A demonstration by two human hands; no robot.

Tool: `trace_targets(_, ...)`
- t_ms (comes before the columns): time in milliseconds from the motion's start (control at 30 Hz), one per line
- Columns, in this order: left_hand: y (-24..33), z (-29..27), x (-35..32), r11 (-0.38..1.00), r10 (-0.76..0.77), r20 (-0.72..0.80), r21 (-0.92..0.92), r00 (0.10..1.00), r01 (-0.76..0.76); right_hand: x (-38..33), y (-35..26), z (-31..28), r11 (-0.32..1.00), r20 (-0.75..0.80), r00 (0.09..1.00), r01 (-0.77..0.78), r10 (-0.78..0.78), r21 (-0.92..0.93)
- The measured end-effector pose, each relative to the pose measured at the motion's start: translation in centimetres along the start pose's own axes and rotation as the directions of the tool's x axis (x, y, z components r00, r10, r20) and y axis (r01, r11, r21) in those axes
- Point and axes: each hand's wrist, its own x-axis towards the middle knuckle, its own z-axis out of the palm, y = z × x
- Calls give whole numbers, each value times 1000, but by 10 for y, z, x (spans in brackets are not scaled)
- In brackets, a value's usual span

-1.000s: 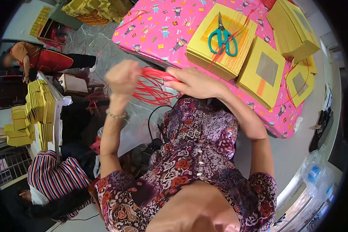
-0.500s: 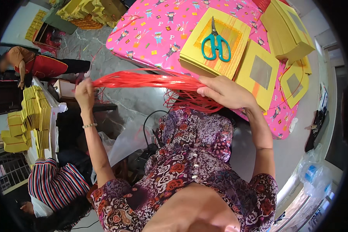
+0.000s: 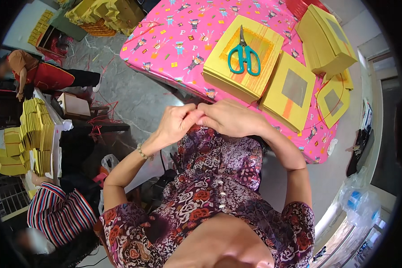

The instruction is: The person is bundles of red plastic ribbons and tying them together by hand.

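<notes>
My left hand (image 3: pixel 176 123) and my right hand (image 3: pixel 231 118) meet in front of my body, near the edge of the pink-covered table (image 3: pixel 165 56). Both hands are closed, fingertips and thumbs pressed together. The red plastic strips they gripped a moment earlier are almost wholly hidden behind and below them. Beyond my right hand lies a stack of yellow card pieces (image 3: pixel 230 87), topped by teal-handled scissors (image 3: pixel 244 60) with their blades nearly together. Beside it sits another yellow stack (image 3: pixel 278 105) with a grey window panel.
Taller yellow stacks (image 3: pixel 319 44) stand at the table's far right. To the left, a worktable holds folded yellow card (image 3: pixel 35 129); a person in striped clothing (image 3: pixel 62 214) is by it, another in a red apron (image 3: pixel 53 76) beyond. Red scraps (image 3: pixel 105 118) lie at left.
My hands were far apart, stretching a bundle of red plastic strips between them. The left hand has come right and my right hand left until they meet, and the bundle has dropped from sight.
</notes>
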Motion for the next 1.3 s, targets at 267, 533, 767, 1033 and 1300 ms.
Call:
trace_targets(267, -43, -59, -13, 710, 492, -38, 596, 870, -375, -40, 26, -28, 999, 212, 977, -26, 22, 18)
trace_targets(533, -114, -84, -57, 792, 158, -71, 604, 985, -84, -59, 34, -41, 989, 141, 983, -103, 118, -109)
trace_targets(767, -17, -43, 11, 851, 344, 60, 401, 937, -339, -29, 10, -30, 962, 79, 990, -94, 119, -258)
trace_targets(1033, -24, 11, 13, 828, 373, 255, 343, 892, -444, -38, 29, -21, 991, 187, 982, -10, 35, -134)
trace_targets(1300, -111, -40, -32, 771, 226, 189, 565, 956, -294, -82, 40, -48, 952, 164, 957, -196, 238, -236)
